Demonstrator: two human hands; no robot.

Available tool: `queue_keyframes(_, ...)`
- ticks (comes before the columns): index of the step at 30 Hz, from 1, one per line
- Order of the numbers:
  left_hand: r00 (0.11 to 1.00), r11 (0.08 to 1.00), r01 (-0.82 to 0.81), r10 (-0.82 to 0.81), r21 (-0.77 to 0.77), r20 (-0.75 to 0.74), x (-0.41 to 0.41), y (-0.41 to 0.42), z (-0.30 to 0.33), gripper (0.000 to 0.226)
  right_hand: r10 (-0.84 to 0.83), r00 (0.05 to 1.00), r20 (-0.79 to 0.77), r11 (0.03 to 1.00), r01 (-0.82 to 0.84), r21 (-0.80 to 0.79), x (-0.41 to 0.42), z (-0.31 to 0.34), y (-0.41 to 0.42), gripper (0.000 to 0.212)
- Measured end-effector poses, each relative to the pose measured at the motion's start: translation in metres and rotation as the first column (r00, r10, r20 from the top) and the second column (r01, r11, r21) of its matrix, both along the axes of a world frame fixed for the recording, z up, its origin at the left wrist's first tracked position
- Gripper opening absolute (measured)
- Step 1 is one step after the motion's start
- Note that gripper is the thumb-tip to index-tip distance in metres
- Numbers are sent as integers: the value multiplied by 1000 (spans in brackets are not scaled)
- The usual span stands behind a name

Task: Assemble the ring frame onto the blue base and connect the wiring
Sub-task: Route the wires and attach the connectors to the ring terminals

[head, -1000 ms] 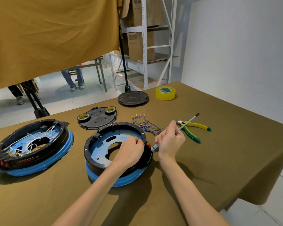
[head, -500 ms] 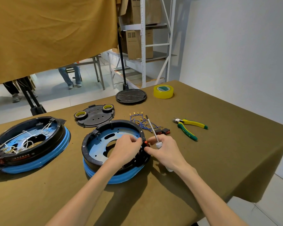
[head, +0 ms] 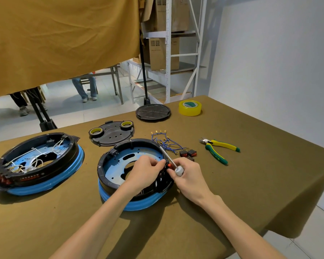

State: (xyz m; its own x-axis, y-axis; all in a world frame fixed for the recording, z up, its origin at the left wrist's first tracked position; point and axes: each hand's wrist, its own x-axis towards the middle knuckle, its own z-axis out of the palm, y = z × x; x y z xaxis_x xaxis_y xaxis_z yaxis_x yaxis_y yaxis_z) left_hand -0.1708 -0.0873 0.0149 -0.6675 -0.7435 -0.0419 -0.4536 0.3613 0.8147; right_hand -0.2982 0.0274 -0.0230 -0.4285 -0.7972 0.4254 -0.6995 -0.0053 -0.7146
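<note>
A black ring frame point(head: 108, 159) sits on a blue base point(head: 138, 203) at the table's middle. My left hand point(head: 145, 171) reaches inside the ring and pinches its right rim beside a small red switch point(head: 169, 166). My right hand point(head: 190, 177) grips a screwdriver point(head: 171, 161) with a white handle, shaft pointing up-left across the rim, fingertips touching the red switch. A bundle of blue wires point(head: 165, 142) with brass terminals and loose red-and-black switches point(head: 188, 153) lies just behind the ring.
A second ring-and-blue-base unit point(head: 37, 163), wired with white leads, stands at the left. Behind are a black cover plate point(head: 113, 134) carrying two tape rolls, a round black disc point(head: 153, 111) and yellow tape point(head: 190, 107). Green-yellow pliers point(head: 218, 150) lie right. The table edge drops off right.
My right hand came down from above the wires to the ring's right rim, swinging the screwdriver shaft from up-right to up-left. My left hand stayed on the rim, fingers shifting toward the switch.
</note>
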Motion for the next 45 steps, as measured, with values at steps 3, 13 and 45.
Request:
queue_keyframes(3, 1000, 1000, 13, -13, 7, -10, 1, 1, 1, 39, 3, 1000, -23, 1000, -2, 13, -1, -1, -2, 12)
queue_keyframes(13, 1000, 999, 6, -7, -32, -19, 0, 1, -2, 41, 55, 998, 8, 997, -55, 54, -6, 5, -1, 16)
queue_keyframes(45, 1000, 992, -6, 6, -124, 6, -3, 1, -4, 26, 37, 999, -13, 988, -35, 148, -15, 23, -7, 16)
